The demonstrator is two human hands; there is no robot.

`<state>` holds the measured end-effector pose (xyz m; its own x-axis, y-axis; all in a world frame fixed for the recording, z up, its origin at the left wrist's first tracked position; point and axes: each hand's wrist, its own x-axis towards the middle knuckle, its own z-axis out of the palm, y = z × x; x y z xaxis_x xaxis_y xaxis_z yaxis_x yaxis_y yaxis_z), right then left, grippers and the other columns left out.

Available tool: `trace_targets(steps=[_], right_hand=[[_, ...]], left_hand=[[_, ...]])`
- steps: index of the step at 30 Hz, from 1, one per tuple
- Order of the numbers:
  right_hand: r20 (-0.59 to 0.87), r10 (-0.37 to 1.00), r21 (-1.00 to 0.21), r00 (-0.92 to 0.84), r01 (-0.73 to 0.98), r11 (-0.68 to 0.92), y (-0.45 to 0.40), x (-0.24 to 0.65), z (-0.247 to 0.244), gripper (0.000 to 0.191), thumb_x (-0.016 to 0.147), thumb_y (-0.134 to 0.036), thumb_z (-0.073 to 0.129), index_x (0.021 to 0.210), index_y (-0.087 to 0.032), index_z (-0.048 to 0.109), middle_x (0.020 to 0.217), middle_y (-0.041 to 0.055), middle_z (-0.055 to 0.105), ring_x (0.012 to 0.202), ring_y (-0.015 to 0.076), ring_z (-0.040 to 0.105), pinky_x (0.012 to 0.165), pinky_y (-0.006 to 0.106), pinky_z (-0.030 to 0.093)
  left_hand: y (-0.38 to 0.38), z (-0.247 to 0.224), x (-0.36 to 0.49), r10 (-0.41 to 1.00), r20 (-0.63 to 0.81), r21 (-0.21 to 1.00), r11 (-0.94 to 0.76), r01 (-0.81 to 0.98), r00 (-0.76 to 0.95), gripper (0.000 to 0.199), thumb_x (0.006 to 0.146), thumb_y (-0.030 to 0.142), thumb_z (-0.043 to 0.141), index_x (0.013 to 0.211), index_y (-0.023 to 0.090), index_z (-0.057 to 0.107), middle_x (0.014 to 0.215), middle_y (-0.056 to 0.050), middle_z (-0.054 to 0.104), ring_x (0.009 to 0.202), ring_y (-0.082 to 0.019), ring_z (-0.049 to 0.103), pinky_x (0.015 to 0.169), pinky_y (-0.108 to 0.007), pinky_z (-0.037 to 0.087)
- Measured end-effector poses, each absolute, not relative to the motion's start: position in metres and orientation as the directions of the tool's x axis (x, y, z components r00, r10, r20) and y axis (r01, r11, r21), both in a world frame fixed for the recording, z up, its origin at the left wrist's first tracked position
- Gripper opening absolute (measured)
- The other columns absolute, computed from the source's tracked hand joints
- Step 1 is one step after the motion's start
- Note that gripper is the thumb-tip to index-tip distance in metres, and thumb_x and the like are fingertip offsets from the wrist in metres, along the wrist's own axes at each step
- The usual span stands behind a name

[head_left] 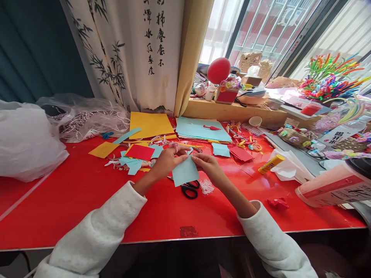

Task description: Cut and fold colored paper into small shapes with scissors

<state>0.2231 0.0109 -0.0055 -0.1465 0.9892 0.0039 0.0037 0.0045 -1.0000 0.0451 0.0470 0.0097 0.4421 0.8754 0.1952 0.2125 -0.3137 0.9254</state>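
Observation:
A square piece of light blue paper (186, 172) hangs between my two hands above the table. My left hand (171, 156) pinches its upper left edge between thumb and fingers. At the upper right corner, my right hand (206, 164) grips the same sheet with its fingertips. Black-handled scissors (190, 190) lie under the paper, their blades mostly hidden by it. Beside them sits a small heap of white shreds (206, 186). Red paper (140, 152) and blue and yellow scraps lie just beyond my left hand.
Yellow sheets (150, 124) and blue sheets (199, 129) lie at the back of the red table (95, 216). A glue stick (271, 164), crumpled red paper (278, 204) and a large cup (333, 185) are on the right. A white plastic bag (27, 141) stands left.

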Motion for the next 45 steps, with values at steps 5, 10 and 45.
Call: trace_targets(steps=[5, 10, 45], right_hand=[[0.028, 0.991, -0.999, -0.131, 0.025, 0.032, 0.011, 0.225, -0.007, 0.028, 0.077, -0.046, 0.068, 0.083, -0.02, 0.068, 0.078, 0.0009, 0.061, 0.073, 0.0135, 0.056, 0.067, 0.027, 0.047], [-0.072, 0.986, -0.995, -0.147, -0.061, -0.082, 0.013, 0.225, -0.005, 0.031, 0.073, -0.049, 0.071, 0.082, -0.019, 0.069, 0.076, 0.0024, 0.062, 0.071, 0.0148, 0.059, 0.067, 0.029, 0.048], [0.722, 0.586, -0.106, -0.368, 0.778, 0.62, 0.014, 0.23, -0.025, 0.031, 0.101, -0.031, 0.034, 0.096, -0.016, 0.061, 0.078, 0.0077, 0.074, 0.058, 0.0157, 0.066, 0.053, 0.025, 0.043]], left_hand=[[0.048, 0.011, 0.044, 0.872, 0.199, 0.91, -0.334, 0.247, 0.446, 0.026, 0.082, 0.035, 0.057, 0.097, 0.019, 0.072, 0.102, -0.005, 0.069, 0.097, -0.021, 0.061, 0.079, -0.029, 0.046], [0.047, 0.011, 0.045, 0.864, 0.211, 0.905, -0.35, 0.243, 0.457, 0.026, 0.081, 0.03, 0.055, 0.098, 0.019, 0.072, 0.104, -0.004, 0.07, 0.095, -0.02, 0.062, 0.076, -0.028, 0.046], [0.047, -0.004, 0.054, 0.896, 0.036, 0.9, -0.221, 0.375, 0.442, 0.049, 0.083, 0.064, 0.046, 0.065, 0.018, 0.045, 0.069, 0.001, 0.048, 0.066, -0.013, 0.048, 0.06, -0.025, 0.037]])
